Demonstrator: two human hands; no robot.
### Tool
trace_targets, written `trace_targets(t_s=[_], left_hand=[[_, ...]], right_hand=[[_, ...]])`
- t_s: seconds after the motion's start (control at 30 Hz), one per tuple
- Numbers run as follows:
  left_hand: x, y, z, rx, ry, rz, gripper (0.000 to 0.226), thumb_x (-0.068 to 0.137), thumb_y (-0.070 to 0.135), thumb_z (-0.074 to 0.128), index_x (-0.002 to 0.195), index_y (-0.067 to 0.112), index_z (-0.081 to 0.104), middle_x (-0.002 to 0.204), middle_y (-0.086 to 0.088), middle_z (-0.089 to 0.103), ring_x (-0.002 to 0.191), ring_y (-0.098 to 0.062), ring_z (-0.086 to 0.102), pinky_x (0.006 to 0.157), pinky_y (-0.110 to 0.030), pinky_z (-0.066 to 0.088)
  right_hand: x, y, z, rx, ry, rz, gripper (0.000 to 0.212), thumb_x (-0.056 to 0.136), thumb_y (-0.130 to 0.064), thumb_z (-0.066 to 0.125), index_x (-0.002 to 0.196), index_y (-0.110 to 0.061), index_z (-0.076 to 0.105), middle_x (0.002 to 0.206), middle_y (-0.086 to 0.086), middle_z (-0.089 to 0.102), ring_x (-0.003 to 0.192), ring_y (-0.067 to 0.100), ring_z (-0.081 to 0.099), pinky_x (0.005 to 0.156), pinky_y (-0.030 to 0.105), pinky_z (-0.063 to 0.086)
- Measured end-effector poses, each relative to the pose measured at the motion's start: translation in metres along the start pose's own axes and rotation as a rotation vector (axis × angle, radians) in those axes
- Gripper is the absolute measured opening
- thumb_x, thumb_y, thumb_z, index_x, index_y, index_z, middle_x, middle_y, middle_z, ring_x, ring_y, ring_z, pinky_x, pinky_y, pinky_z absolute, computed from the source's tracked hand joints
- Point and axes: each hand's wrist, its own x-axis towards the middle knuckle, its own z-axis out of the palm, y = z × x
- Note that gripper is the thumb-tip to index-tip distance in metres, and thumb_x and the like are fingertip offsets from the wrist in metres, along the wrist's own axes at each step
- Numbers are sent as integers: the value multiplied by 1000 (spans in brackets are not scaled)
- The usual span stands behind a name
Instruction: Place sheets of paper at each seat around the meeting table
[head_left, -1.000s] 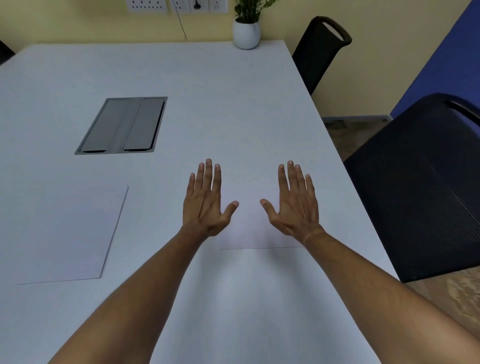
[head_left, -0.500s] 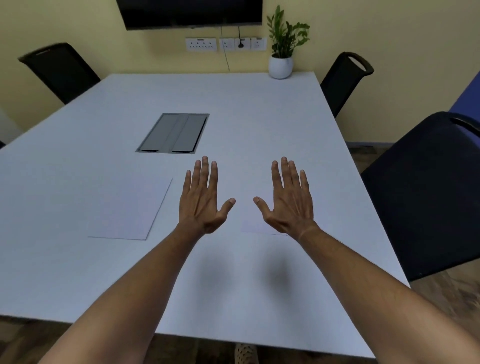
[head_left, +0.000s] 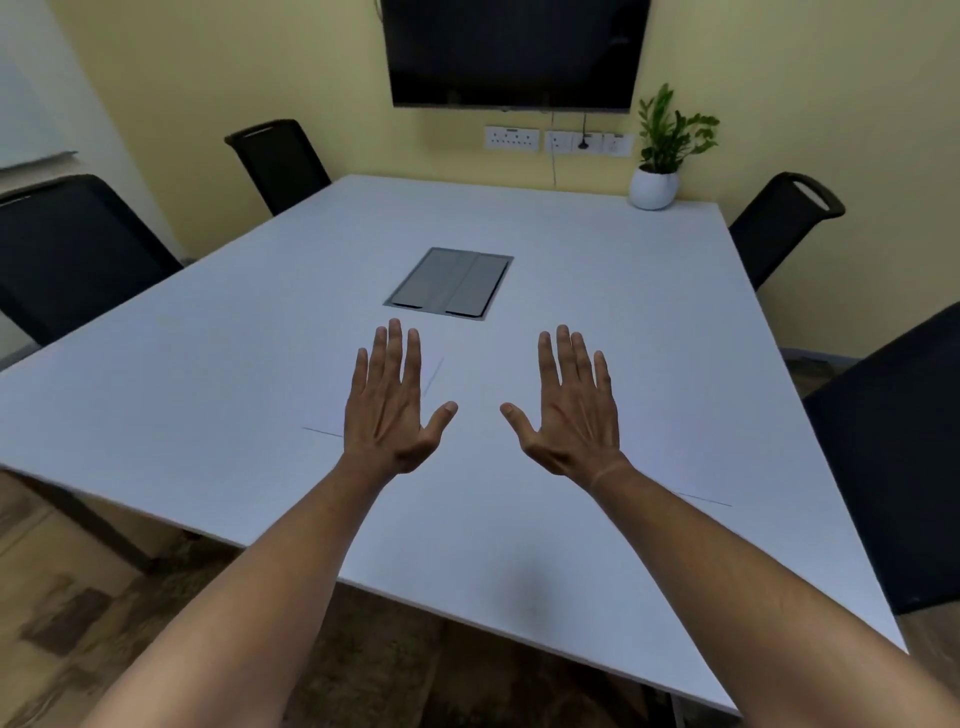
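While both hands are hovering above the counter (head_left: 597, 249) with nothing in them, I am reading this as the pause between one seat and the next. My left hand (head_left: 390, 400) is spreading flat, fingers straight and thumb out, and my right hand (head_left: 570, 402) is mirroring it; neither is gripping paper, and I cannot tell whether either is actually touching the surface.

Two sheets are lying on the near part of the counter, white on white and hard to pick out. One sheet (head_left: 332, 395) is showing only as a faint edge beside and behind my left hand; the other sheet (head_left: 680, 457) is lying to the right of my right hand, its near edge showing as a thin line past my right forearm, in front of the near right chair (head_left: 893, 467). I am judging the far seats unserved: no paper is visible before the far right chair (head_left: 779, 223), the far left chair (head_left: 280, 161) or the near left chair (head_left: 67, 249). No spare stack is in view, so the next move is calling for me to find more sheets before walking round to those places.

Compared with a second ago, the view is lifting and pulling back: the wall screen (head_left: 514, 52) and the left-hand chairs are now showing, the potted plant (head_left: 660, 156) is sitting lower in view, and my hands are no longer over the right-hand sheet.
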Motion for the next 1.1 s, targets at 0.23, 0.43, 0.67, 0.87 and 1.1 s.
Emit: trace_targets(t_s=[0.23, 0.43, 0.67, 0.87, 1.1], left_hand=[[-13, -95, -21, 13, 25, -35, 96, 87, 65, 29, 155, 10, -12, 163, -12, -17, 150, -25, -17, 122, -45, -6], [-16, -184, -30, 18, -10, -15, 96, 87, 67, 27, 154, 11, -13, 162, -13, -19, 150, -26, -18, 122, -45, -7], [-2, -250, -18, 13, -61, 26, 95, 90, 67, 26, 154, 11, -16, 162, -13, -19, 150, -26, -19, 122, -45, -8], [27, -278, 20, -6, -128, 31, 96, 91, 67, 29, 153, 11, -18, 162, -13, -20, 149, -26, -20, 122, -45, -8], [81, -299, 75, 16, -235, 65, 96, 90, 69, 28, 153, 11, -18, 162, -13, -21, 149, -26, -20, 121, -44, -9]], right_hand=[[22, -93, 15, -21, 3, -4, 95, 89, -69, 29, 159, -10, 1, 167, 14, 0, 154, 29, -1, 124, 50, 1], [44, -173, 35, -43, 26, 51, 98, 87, -71, 27, 159, -10, 0, 167, 14, -2, 154, 29, -2, 124, 49, -1], [68, -224, 56, -63, 8, 121, 98, 88, -72, 25, 158, -10, -2, 167, 15, -2, 154, 30, -1, 124, 50, 1], [95, -230, 96, -78, -48, 164, 97, 89, -72, 28, 158, -11, -3, 167, 15, -3, 154, 30, -1, 124, 50, 1], [144, -222, 160, -43, -95, 233, 98, 88, -71, 31, 158, -11, -2, 167, 15, -1, 154, 30, 0, 124, 50, 1]])
